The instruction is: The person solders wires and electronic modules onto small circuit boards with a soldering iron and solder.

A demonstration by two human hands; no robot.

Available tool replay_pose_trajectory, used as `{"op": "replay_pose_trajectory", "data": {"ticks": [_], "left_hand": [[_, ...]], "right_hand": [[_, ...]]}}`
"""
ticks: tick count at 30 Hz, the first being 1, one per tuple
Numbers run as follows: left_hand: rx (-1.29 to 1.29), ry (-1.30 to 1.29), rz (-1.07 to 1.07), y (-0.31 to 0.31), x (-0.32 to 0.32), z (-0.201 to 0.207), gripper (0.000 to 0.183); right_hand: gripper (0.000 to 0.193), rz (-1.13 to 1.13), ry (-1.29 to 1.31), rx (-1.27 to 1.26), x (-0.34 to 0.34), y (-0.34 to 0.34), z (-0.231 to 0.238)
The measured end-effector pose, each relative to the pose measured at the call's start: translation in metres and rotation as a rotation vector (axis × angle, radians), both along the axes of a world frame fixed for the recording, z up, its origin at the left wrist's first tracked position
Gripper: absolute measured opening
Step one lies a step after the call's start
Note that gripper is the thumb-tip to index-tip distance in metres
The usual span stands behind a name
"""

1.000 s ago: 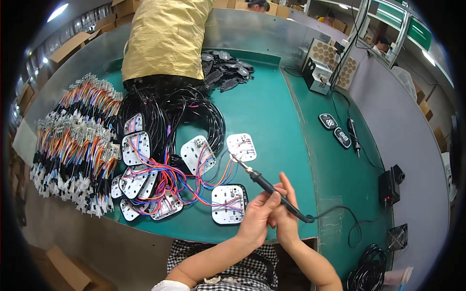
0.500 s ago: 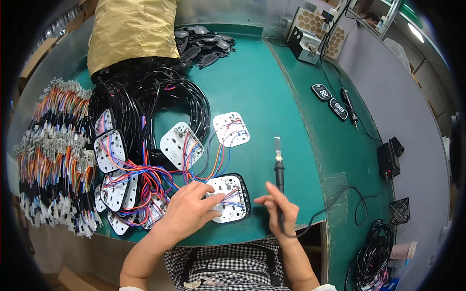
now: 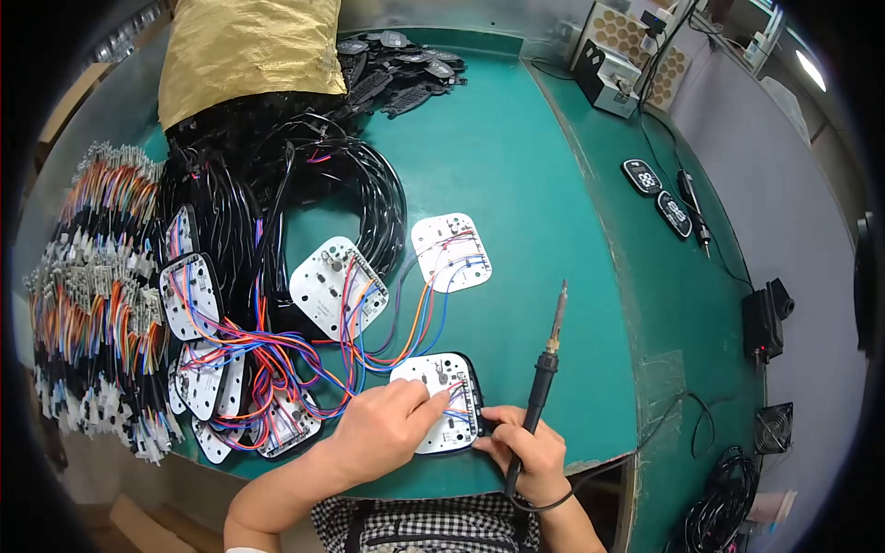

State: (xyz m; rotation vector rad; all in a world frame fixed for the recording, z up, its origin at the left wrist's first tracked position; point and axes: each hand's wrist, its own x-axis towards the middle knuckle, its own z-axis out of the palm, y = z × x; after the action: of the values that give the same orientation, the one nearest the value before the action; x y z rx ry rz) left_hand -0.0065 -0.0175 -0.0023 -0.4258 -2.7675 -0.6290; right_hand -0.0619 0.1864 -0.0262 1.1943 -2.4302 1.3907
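A white circuit board (image 3: 433,370) in a black rounded frame lies near the table's front edge. My left hand (image 3: 392,422) rests over its left part, fingers closed on thin red and blue wires (image 3: 455,398) near the board's right side. In my right hand (image 3: 530,453) a soldering iron (image 3: 540,387) is held between the fingers, its tip pointing up and away from the board. The fingertips of that hand touch the frame's right edge. Just beyond lie two more wired white boards, one in the middle (image 3: 337,286) and one to its right (image 3: 452,251).
Several wired boards (image 3: 192,297) and bundles of connector wires (image 3: 111,276) pile up at left. Coiled black cables (image 3: 383,198) lie behind, beneath a gold sack (image 3: 249,55). Black plastic parts (image 3: 406,74) sit at the back. On the right, a second iron (image 3: 693,207) lies near a fan (image 3: 772,429).
My right hand has moved left to the board's edge, and the soldering iron now leans to the right. The view has shifted slightly; my left hand stays on the board.
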Motion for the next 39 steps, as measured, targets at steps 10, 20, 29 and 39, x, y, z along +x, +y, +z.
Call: {"op": "replay_pose_trajectory", "data": {"ticks": [10, 20, 29, 39], "left_hand": [[0.054, 0.048, 0.052, 0.002, 0.001, -0.002, 0.023], [-0.066, 0.119, 0.078, 0.004, 0.008, 0.0, 0.028], [-0.321, 0.264, 0.087, -0.002, 0.009, 0.009, 0.026], [-0.309, 0.185, 0.024, 0.003, 0.004, -0.006, 0.021]], "right_hand": [[0.027, 0.102, 0.008, 0.0, 0.0, -0.003, 0.001], [0.02, 0.069, 0.126, 0.057, 0.002, -0.003, 0.002], [0.015, 0.12, 0.172, 0.068, 0.005, 0.001, -0.001], [0.015, 0.13, 0.199, 0.029, 0.007, 0.002, -0.007]]}}
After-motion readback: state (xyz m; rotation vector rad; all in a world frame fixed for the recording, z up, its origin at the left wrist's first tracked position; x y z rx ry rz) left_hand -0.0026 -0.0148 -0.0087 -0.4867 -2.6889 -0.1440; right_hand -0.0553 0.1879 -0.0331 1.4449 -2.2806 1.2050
